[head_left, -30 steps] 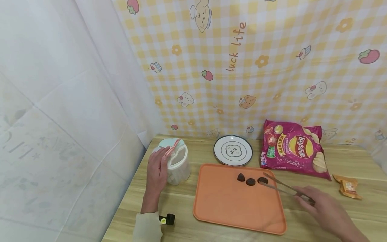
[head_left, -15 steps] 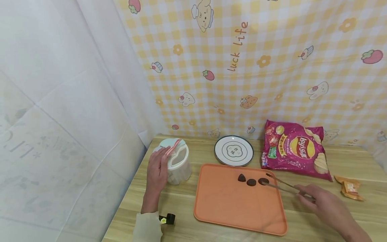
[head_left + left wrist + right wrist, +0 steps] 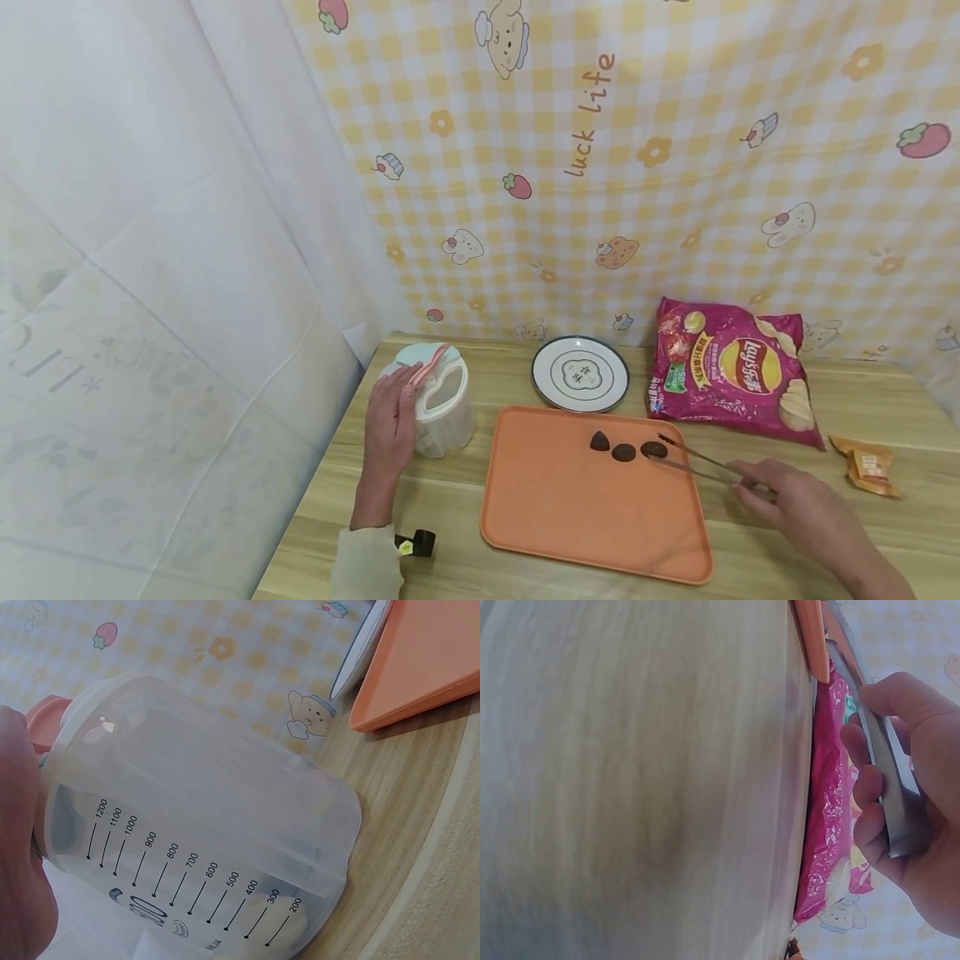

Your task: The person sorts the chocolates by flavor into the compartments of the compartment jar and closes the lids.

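R hand (image 3: 795, 500) w/ tongs (image 3: 701, 462) round cookie (image 3: 654, 449)

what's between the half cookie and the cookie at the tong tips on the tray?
One round dark cookie, lying on the orange tray between the half cookie and the cookie at the tong tips. Head view shows it.

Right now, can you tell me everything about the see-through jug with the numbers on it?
The jug stands upright on the wooden table, left of the orange tray. It looks like cloudy clear plastic, with a white lid that has pink and pale blue parts. Black measuring marks run up its side from 200 to 1200. Something pale lies inside at the bottom. The left hand rests against its side.
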A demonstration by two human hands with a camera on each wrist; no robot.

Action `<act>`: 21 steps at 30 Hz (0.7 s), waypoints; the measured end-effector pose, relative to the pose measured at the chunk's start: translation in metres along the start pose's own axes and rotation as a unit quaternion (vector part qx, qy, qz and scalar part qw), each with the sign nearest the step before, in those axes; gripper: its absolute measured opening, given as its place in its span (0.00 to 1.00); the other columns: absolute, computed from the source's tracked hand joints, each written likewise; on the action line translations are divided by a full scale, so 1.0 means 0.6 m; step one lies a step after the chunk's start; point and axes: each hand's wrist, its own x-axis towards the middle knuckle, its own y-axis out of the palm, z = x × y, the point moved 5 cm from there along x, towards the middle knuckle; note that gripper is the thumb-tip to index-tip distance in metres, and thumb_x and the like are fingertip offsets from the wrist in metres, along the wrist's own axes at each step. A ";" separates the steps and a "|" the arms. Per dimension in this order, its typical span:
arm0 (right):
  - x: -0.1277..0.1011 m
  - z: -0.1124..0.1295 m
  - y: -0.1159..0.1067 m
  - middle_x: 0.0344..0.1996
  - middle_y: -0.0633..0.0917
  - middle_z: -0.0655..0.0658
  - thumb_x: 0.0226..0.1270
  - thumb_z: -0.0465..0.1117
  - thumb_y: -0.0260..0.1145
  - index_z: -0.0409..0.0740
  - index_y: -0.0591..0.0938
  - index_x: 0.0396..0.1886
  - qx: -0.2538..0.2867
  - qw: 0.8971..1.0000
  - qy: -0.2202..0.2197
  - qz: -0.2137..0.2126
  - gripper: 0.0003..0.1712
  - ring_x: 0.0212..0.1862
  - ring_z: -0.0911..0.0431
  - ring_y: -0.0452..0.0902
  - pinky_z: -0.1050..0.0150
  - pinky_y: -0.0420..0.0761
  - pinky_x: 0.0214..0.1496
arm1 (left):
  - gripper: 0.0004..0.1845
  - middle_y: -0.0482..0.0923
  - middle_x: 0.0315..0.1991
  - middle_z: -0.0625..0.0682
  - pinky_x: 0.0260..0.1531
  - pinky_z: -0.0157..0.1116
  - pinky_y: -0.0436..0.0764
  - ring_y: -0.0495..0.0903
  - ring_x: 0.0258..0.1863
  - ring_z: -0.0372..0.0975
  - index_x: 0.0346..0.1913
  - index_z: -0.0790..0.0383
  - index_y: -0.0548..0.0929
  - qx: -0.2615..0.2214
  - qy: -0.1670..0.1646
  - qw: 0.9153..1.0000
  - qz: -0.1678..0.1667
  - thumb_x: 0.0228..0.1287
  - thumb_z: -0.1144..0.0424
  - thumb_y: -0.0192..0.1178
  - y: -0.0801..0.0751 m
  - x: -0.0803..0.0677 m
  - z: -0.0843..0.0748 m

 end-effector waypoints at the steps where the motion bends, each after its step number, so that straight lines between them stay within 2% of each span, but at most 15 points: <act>1: 0.000 0.000 0.002 0.29 0.80 0.62 0.60 0.54 0.67 0.50 0.85 0.48 0.002 1.000 0.000 0.003 0.20 0.28 0.67 0.71 0.62 0.77 0.30 | 0.18 0.77 0.56 0.50 0.64 0.51 0.54 0.70 0.60 0.46 0.58 0.62 0.78 0.001 0.001 1.000 -0.001 0.73 0.62 0.44 0.000 0.000 0.000; 12: 0.003 -0.001 0.011 0.29 0.80 0.61 0.61 0.56 0.65 0.48 0.85 0.48 0.006 1.000 0.008 0.022 0.22 0.25 0.66 0.66 0.64 0.73 0.27 | 0.17 0.78 0.54 0.51 0.63 0.51 0.56 0.71 0.58 0.49 0.57 0.61 0.79 -0.012 0.020 1.000 -0.013 0.72 0.64 0.46 0.001 0.001 -0.001; 21: 0.004 0.004 0.008 0.27 0.80 0.65 0.60 0.50 0.68 0.43 0.86 0.44 0.012 1.000 -0.027 -0.006 0.18 0.26 0.71 0.71 0.63 0.78 0.29 | 0.17 0.78 0.54 0.51 0.62 0.52 0.56 0.71 0.58 0.49 0.57 0.62 0.79 -0.019 0.026 0.999 -0.019 0.71 0.64 0.46 0.001 0.001 -0.001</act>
